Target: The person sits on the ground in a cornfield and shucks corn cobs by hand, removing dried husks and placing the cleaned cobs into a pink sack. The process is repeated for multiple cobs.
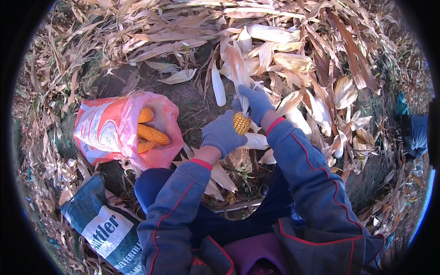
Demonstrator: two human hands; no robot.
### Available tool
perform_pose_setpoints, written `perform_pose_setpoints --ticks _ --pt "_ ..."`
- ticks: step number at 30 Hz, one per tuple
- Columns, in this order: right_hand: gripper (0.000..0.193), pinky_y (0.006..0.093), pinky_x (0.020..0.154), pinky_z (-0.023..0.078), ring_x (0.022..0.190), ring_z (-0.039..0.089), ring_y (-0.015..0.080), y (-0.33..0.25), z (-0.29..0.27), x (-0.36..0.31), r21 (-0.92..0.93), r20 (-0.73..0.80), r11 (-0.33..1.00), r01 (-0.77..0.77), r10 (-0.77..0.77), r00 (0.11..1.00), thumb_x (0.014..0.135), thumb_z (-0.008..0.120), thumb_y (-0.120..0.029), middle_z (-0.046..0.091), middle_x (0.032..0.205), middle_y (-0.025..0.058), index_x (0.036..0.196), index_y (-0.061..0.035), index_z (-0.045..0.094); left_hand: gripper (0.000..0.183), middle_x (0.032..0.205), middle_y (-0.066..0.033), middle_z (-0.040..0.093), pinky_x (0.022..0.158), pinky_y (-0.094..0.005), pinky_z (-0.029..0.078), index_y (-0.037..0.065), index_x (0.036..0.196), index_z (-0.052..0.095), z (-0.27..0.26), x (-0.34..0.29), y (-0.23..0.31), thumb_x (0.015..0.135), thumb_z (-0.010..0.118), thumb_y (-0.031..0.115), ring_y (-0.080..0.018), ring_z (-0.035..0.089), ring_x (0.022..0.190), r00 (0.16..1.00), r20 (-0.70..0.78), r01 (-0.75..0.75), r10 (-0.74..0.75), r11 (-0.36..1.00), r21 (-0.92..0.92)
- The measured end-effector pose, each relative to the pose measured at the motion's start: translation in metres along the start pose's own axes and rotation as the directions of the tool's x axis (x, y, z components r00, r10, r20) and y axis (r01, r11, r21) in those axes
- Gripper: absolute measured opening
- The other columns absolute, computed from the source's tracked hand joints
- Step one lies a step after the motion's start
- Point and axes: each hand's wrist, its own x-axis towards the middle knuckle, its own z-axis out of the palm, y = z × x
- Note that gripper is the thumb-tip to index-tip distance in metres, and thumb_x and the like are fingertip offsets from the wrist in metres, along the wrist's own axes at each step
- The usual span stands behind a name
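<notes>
Grips a yellow corn cob (241,123) in the gloved left hand (223,133), wrapped closely round it. Clutches dry husk (237,68) in the right hand (258,102), curled tightly. Holds the corn cob above the ground (195,98), between a pink sack (103,133) of bare cobs (153,134) at left and loose husks (318,109) at right.

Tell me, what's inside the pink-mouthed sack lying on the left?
At least three yellow-orange corn ears, bare of husk, show in the mouth of the sack. Its walls hide whatever lies deeper, including the inner ends of those ears.
</notes>
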Motion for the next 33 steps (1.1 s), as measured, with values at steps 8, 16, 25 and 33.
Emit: perform_pose_setpoints --ticks 8,16,25,33 --pt "0.04 0.0316 0.06 0.052 0.067 0.06 0.0226 -0.008 -0.007 0.0 0.24 0.344 0.96 -0.142 0.053 0.938 0.088 0.054 -0.036 0.06 0.082 0.0139 0.105 -0.001 0.051 0.068 0.1 -0.0135 0.06 0.082 -0.0343 0.047 0.004 0.116 0.048 0.001 0.014 -0.026 0.058 0.075 0.028 -0.0232 0.06 0.092 0.973 0.004 -0.227 0.233 0.954 -0.194" --pt "0.033 0.0294 0.055 0.046 0.059 0.053 0.0174 -0.035 0.007 -0.027 0.389 0.421 0.906 -0.169 -0.011 0.907 0.092 0.045 -0.037 0.056 0.071 0.0074 0.093 -0.0051 0.053 0.068 0.102 -0.006 0.059 0.082 -0.0267 0.046 0.001 0.121 0.047 -0.008 0.01 -0.026 0.06 0.076 0.011 -0.0138 0.058 0.091 0.867 0.23 0.103 0.442 0.294 -0.95" --pt "0.026 0.0246 0.04 0.03 0.039 0.032 0.0082 -0.051 0.016 -0.032 0.351 0.052 0.936 0.019 -0.04 0.998 0.09 0.047 -0.034 0.04 0.054 -0.0029 0.075 -0.0129 0.047 0.065 0.1 -0.0073 0.061 0.08 -0.0275 0.048 -0.001 0.115 0.05 0.019 0.022 -0.016 0.06 0.079 0.017 -0.0136 0.059 0.089 0.959 -0.113 -0.265 0.262 0.673 -0.69" --pt "0.025 0.0255 0.039 0.027 0.036 0.026 0.0083 -0.059 0.027 -0.036 0.397 0.009 0.904 0.161 -0.18 0.984 0.091 0.041 -0.026 0.032 0.049 -0.005 0.068 -0.0158 0.043 0.047 0.089 -0.0071 0.061 0.072 -0.0277 0.05 -0.001 0.106 0.054 0.025 0.009 0.001 0.065 0.073 0.012 -0.0137 0.061 0.078 0.981 0.015 -0.019 0.194 0.172 -0.985"
